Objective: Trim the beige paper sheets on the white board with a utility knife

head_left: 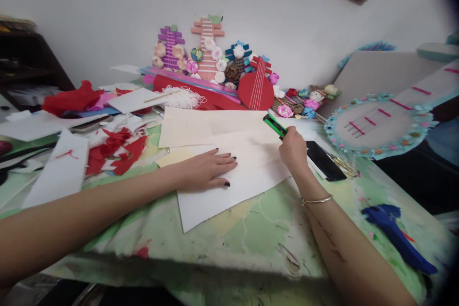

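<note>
"What sort of place is this?"
"A craft workspace, by the look of it. The bench (247, 236) has a paint-marked green cloth, with red scraps (131, 153) and white string (182, 98) on it."
"Anything else that shows it?"
"Yes, a blue glue gun (399, 236), and lute-shaped pieces along the wall, one red (255, 87), others trimmed with paper-like flowers (215, 55)."

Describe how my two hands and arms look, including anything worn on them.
Both forearms are bare, with no sleeves in view. The left hand has dark, glossy nail polish and no ring or bracelet that I can see. Above the right hand, the wrist wears a thin, silvery bangle, and streaky marks show farther up that forearm. The right hand's nails are hard to make out.
</note>
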A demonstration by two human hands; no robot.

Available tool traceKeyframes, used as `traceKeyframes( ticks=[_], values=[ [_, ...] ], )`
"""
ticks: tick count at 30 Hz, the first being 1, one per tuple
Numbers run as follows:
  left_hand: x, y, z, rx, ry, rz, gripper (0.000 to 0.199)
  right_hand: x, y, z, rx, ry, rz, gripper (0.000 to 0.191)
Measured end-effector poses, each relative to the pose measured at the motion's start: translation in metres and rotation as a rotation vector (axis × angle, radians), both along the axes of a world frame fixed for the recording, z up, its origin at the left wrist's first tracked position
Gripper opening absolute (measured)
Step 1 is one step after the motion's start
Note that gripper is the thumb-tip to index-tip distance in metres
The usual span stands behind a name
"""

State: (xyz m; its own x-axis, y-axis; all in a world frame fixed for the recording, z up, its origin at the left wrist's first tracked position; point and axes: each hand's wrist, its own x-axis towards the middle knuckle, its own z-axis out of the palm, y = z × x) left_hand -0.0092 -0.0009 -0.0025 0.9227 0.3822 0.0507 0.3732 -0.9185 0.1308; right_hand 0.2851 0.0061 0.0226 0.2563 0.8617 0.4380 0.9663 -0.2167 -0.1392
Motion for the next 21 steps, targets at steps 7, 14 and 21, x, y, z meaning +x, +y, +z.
traceKeyframes(
  ticks=[7,14,21],
  values=[
    [-0.005,-0.002,-0.001,-0.032,-0.020,-0.014,0.058,-0.013,0.001,-0.004,0.182,0.179,0.148,0.030],
    [-0.004,-0.006,-0.001,-0.027,-0.023,-0.043,0.058,-0.020,-0.004,0.006,0.248,0.367,0.200,0.019],
    [0.010,-0.007,-0.001,-0.029,0.000,-0.060,0.068,-0.027,-0.006,0.011,0.253,0.454,0.176,0.020]
  ],
)
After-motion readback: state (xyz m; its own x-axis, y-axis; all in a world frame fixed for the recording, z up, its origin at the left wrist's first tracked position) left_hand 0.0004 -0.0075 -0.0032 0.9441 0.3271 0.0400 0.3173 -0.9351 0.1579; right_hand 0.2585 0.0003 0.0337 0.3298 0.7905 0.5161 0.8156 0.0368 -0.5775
